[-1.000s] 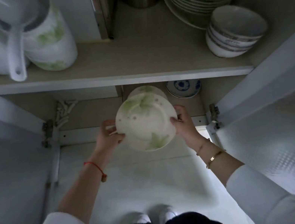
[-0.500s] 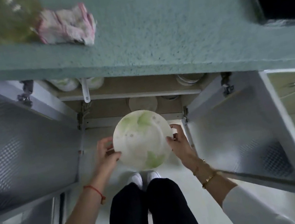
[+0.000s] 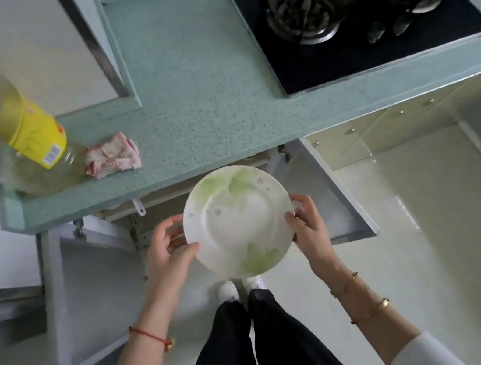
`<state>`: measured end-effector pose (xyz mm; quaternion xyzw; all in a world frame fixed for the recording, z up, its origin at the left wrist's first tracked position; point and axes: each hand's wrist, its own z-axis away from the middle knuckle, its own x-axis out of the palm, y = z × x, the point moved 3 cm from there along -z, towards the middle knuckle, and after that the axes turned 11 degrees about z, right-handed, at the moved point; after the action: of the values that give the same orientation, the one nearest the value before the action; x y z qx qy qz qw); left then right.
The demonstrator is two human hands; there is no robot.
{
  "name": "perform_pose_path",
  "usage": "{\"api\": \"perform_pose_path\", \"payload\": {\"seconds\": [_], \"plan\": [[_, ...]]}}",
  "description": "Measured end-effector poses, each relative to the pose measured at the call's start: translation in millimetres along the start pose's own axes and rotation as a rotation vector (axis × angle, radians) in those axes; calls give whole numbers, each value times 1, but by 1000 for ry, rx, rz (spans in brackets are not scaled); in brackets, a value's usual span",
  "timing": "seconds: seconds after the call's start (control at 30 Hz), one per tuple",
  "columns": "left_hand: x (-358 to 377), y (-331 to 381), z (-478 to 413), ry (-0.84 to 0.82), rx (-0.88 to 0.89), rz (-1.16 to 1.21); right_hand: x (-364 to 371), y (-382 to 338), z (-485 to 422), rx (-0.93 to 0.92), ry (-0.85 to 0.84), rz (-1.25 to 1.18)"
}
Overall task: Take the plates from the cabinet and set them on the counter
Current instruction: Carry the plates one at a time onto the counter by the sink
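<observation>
The left hand (image 3: 168, 253) and the right hand (image 3: 308, 228) are gripping a white plate (image 3: 238, 221) by its opposite rims, thumbs lying on the top face and fingers curling underneath. The plate, printed with pale green leaves, is being held face up in the air in front of the person, over the open cabinet (image 3: 156, 205). Its far rim is overlapping the near edge of the table (image 3: 201, 92) in the view. Whether it is level with the tabletop cannot be told.

Both cabinet doors are standing open, the left door (image 3: 91, 289) swinging wide and the right door (image 3: 332, 198) angling out. The table edge is hiding most of the inside, with only a white handle (image 3: 139, 207) showing at the shelf front.

On the table's left end a big clear bottle (image 3: 14, 125) with a yellow label is standing, holding yellowish liquid. A crumpled cloth (image 3: 112, 155) is lying just beside it on the right. On the far right, a black stove (image 3: 367, 31) is sitting in the tabletop.
</observation>
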<state>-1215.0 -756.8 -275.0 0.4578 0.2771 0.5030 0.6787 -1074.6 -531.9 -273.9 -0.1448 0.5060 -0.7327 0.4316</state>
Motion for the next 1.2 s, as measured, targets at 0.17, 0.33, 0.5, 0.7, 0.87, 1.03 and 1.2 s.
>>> {"api": "perform_pose_path", "payload": {"seconds": [0.17,0.33,0.5,0.7,0.87,1.03,1.2], "plan": [[47,58,10,-225,53,11,-47,-32,45,-35,226,-155],[102,84,15,-427,31,-22,-93,-44,85,-36,400,-277],[179,91,26,-608,-8,-51,-147,-37,122,-21,608,-380],[286,83,52,-806,-52,-99,-227,-15,152,7,816,-447],[380,68,77,-879,-67,-122,-309,1,162,-4,908,-441],[482,56,111,-917,-76,-98,-409,15,168,-12,988,-404],[569,50,133,-951,-59,-96,-490,24,162,-14,1032,-397]]}}
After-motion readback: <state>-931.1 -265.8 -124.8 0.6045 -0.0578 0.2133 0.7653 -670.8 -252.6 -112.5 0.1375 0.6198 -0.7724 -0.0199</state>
